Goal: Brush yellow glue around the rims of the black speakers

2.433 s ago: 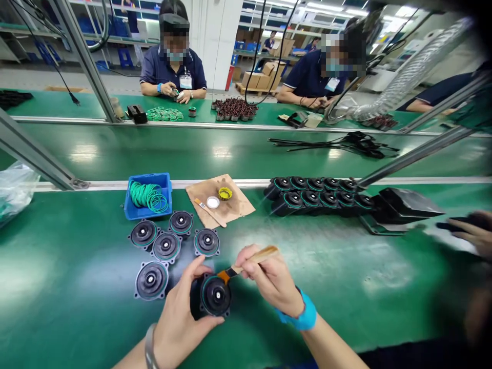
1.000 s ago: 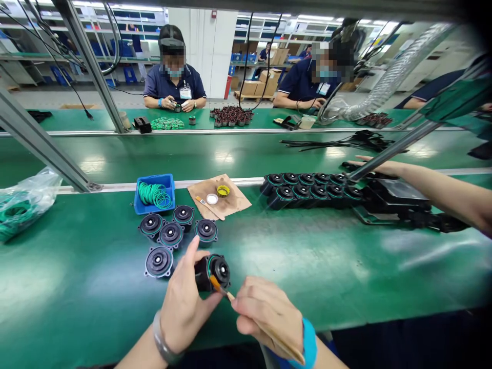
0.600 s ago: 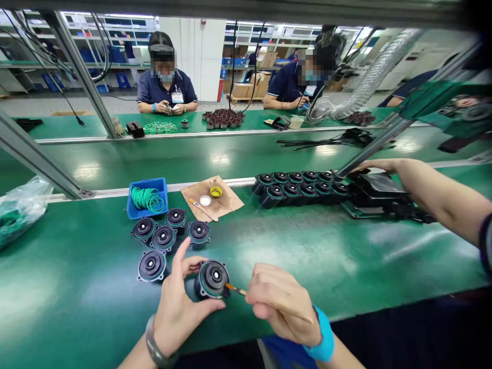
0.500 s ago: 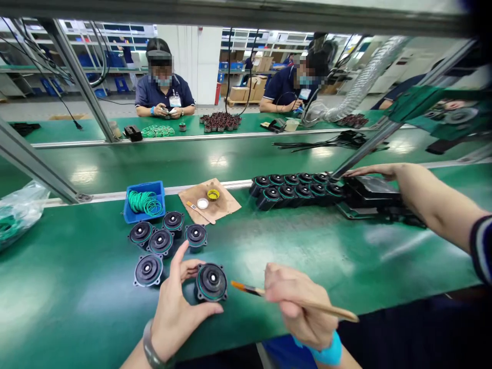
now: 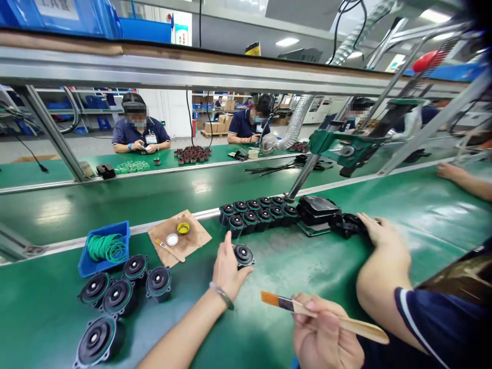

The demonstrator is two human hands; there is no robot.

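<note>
My left hand (image 5: 227, 267) curves round a black round housing (image 5: 244, 254) with a ring groove and a pale centre pin, thumb near its front edge. The housing is just short of a double row of similar housings (image 5: 250, 219). In my right hand (image 5: 326, 330) is a flat paintbrush (image 5: 277, 300) with orange bristles and a pale wooden handle, its bristles pointing left, clear of any housing. At the left stand several more black housings (image 5: 117, 295), with green rings visible on some. A blue bin (image 5: 85, 261) holds green rubber rings (image 5: 106, 248).
A brown cardboard sheet (image 5: 200, 237) bears a yellow-rimmed pot (image 5: 183, 228), a white lid (image 5: 172, 240) and a second brush (image 5: 169, 249). A co-worker's hand (image 5: 378, 230) touches dark parts at the right. A metal post (image 5: 302, 177) stands behind the rows.
My left hand has carried the housing away towards the rows at the back. My right hand still holds the brush. The view has swung right, and the co-worker's arm has moved along the dark parts.
</note>
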